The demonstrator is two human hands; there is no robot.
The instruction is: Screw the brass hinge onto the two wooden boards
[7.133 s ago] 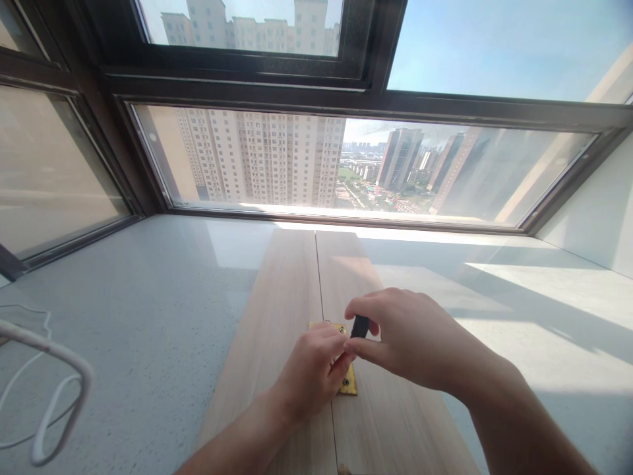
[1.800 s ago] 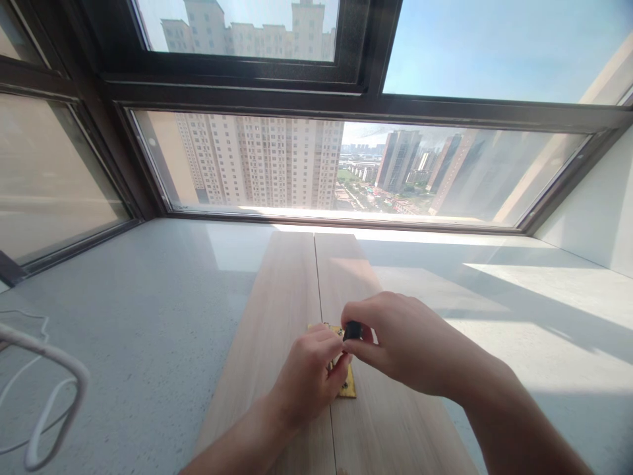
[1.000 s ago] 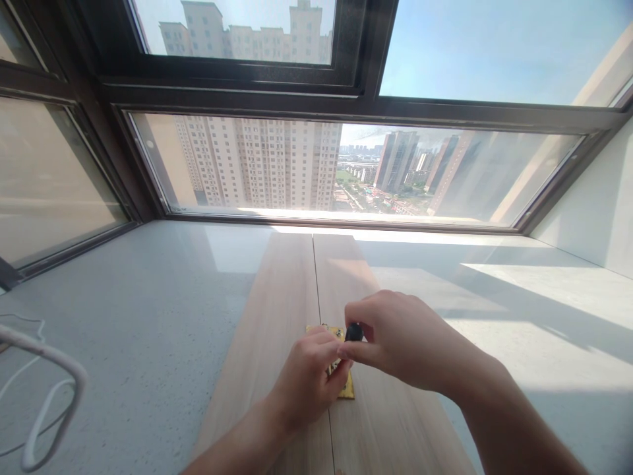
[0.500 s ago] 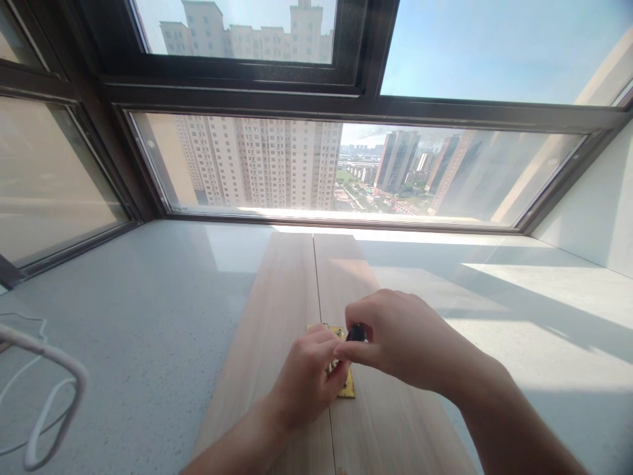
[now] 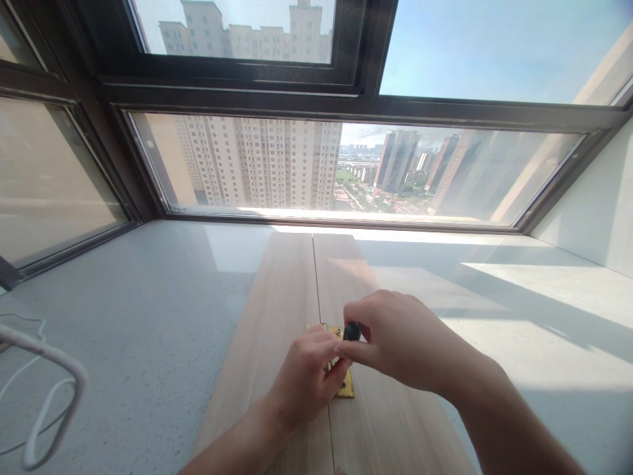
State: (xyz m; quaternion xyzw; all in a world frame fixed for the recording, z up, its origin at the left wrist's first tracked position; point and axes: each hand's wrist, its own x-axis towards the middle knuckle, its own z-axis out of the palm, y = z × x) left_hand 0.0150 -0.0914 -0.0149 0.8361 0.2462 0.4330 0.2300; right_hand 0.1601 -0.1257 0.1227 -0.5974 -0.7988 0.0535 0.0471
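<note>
A brass-coloured hinge lies flat over the seam between two pale wooden boards, with small screws or screw holes showing along its edges. My right hand is wrapped round the short black handle of a screwdriver, held above the hinge's right leaf. My left hand rests over the middle of the hinge, thumb and fingers pinched together beside the screwdriver. What those fingertips hold is hidden, as is the screwdriver's tip. The fingertips of both hands meet or nearly meet.
The boards lie on a speckled white sill. At the left edge stands a white curved tube with a thin cable. Dark window frames border the sill's far side, and a white wall rises at the right.
The black screwdriver handle has shifted slightly left and looks more upright. Both hands stay in nearly the same place.
</note>
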